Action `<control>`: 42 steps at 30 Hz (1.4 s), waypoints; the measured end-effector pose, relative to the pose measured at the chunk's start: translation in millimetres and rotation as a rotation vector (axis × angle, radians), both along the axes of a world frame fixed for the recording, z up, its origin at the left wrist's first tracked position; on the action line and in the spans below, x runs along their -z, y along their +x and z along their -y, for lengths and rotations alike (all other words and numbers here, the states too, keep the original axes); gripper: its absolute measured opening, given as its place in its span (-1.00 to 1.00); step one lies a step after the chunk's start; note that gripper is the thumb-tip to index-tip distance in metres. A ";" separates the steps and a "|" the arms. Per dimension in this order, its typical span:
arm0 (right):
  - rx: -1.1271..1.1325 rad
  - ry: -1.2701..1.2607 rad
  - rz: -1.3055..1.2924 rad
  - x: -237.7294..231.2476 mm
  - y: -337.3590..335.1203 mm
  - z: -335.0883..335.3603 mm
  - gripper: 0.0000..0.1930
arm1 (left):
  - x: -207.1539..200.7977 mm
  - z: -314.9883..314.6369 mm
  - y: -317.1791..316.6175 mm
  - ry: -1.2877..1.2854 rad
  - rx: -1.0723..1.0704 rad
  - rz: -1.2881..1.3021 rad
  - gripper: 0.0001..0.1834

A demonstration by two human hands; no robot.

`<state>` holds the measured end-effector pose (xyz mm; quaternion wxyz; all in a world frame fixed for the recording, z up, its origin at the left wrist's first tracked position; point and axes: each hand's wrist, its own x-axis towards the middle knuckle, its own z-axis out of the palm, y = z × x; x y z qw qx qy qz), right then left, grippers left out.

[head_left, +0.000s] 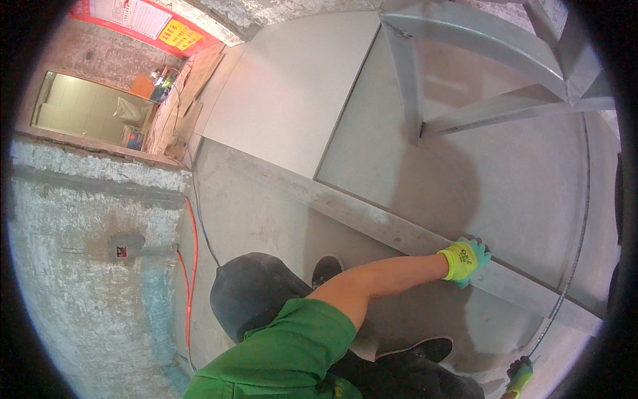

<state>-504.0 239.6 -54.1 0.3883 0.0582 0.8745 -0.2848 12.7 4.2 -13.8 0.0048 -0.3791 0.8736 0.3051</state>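
My left hand (465, 259), in a yellow and teal glove, is stretched out to the right. It presses palm down on a long grey strip (345, 209) that runs along the near edge of a large pale grey floor tile (518, 179). My right hand (520, 376), in the same kind of glove, shows only partly at the bottom right. It is closed around the lower end of a thin dark cord (579, 226) that arcs up across the tile. My dark trousers and black shoes (325, 269) are below the strip.
A grey metal frame (415, 100) stands on the tile at the top right. Another pale tile (292, 86) lies behind it. Orange and blue cables (193, 266) run along a rough cement wall (80, 266) on the left. Cardboard sheets (179, 106) lean near a doorway.
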 end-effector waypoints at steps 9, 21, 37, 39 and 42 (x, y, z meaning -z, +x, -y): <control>0.002 -0.016 0.016 4.2 6.5 1.5 -0.71 | -5.6 -0.6 2.5 0.028 0.000 0.041 -0.20; -0.006 -0.045 0.037 9.7 3.2 -2.8 -0.67 | -6.9 0.2 5.5 0.050 0.033 0.050 -0.20; -0.305 -0.209 -0.168 -56.6 94.7 39.6 -0.83 | 4.0 -4.2 7.9 0.056 0.046 0.023 -0.35; -0.301 -0.200 -0.154 -63.4 101.3 51.1 -0.84 | 1.1 -3.2 9.6 0.045 0.063 0.060 -0.32; -0.428 -0.187 -0.177 -67.1 105.0 58.8 -0.82 | 0.8 -2.2 7.5 0.007 0.075 0.078 -0.33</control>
